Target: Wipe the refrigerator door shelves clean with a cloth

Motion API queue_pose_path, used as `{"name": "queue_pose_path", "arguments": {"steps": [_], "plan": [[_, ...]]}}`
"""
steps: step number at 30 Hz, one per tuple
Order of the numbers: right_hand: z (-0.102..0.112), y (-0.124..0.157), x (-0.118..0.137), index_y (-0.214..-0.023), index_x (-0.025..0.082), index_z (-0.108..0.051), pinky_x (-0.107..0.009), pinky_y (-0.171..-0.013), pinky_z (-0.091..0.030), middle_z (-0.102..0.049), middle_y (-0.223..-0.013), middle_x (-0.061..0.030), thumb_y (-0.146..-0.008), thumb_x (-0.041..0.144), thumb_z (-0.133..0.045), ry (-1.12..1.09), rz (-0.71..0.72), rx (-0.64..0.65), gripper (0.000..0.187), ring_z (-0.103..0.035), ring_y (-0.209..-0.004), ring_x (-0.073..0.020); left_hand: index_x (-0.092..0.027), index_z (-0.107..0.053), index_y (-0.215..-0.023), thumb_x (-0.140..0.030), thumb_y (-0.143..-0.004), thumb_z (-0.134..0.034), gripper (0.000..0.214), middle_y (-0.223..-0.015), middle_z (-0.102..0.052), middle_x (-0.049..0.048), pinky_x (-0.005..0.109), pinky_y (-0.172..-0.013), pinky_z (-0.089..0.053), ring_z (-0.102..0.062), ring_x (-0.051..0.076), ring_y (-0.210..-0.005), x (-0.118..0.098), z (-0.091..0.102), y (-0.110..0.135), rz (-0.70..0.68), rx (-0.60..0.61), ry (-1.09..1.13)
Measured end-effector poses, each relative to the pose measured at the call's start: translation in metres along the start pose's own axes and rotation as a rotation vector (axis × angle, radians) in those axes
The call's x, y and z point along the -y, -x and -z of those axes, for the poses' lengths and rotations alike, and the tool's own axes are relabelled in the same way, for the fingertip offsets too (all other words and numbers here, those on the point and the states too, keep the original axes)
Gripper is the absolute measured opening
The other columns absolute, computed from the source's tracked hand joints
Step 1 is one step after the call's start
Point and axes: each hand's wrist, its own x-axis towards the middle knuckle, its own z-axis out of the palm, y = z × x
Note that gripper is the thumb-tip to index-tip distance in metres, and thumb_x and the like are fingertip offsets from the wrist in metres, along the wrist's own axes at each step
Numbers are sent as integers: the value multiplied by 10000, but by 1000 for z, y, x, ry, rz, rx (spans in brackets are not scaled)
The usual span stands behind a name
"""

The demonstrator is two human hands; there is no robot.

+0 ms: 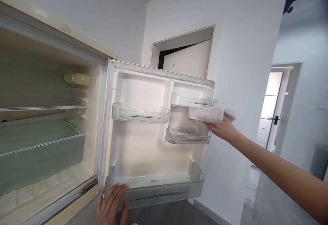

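Open fridge door point(143, 139): right hand point(221, 129) presses cloth point(208, 114) at its edge.

Home: fridge point(51, 115), int. doorways point(274, 105)

glass shelf point(43, 108), crisper drawer point(41, 149), white wall point(243, 47), doorway point(273, 105)

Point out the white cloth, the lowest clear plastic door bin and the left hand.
White cloth point(207, 114), head view: middle of the folded pad.
Lowest clear plastic door bin point(166, 192), head view: front wall.
Left hand point(112, 204), head view: back of hand.
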Motion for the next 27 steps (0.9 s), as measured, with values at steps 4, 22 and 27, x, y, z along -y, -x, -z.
{"name": "queue_pose_path", "arguments": {"steps": [4, 22, 27], "plan": [[-8, 16, -6, -1178, 241, -695, -451, -723, -528, -731, -1084, -123, -813, 10, -378, -97, -115, 30, 536, -674, -892, -294, -193, -528, -1226, -161, -825, -551, 403, -1093, -757, 70, 394, -1212, -123, -626, 215, -1121, 0, -1, 3, 9, 22, -10], [31, -45, 40, -934, 229, -704, -312, -796, -530, -759, -928, -3, -850, 79, -525, -449, -174, -425, 249, -634, -897, -196, -135, -567, -1158, -107, -806, -552, 353, -1032, -734, 102, 365, -1245, -92, -533, 214, -1142, -8, 8, -5, 28, -50, 63], [14, -71, 48, -1050, 219, -723, -335, -763, -519, -752, -922, -39, -883, 146, -520, -485, -105, -216, 272, -647, -866, -213, -132, -568, -1152, -107, -810, -550, 343, -1025, -736, 108, 351, -1244, -100, -516, 216, -1158, -4, 9, -4, 24, -51, 83]]}}
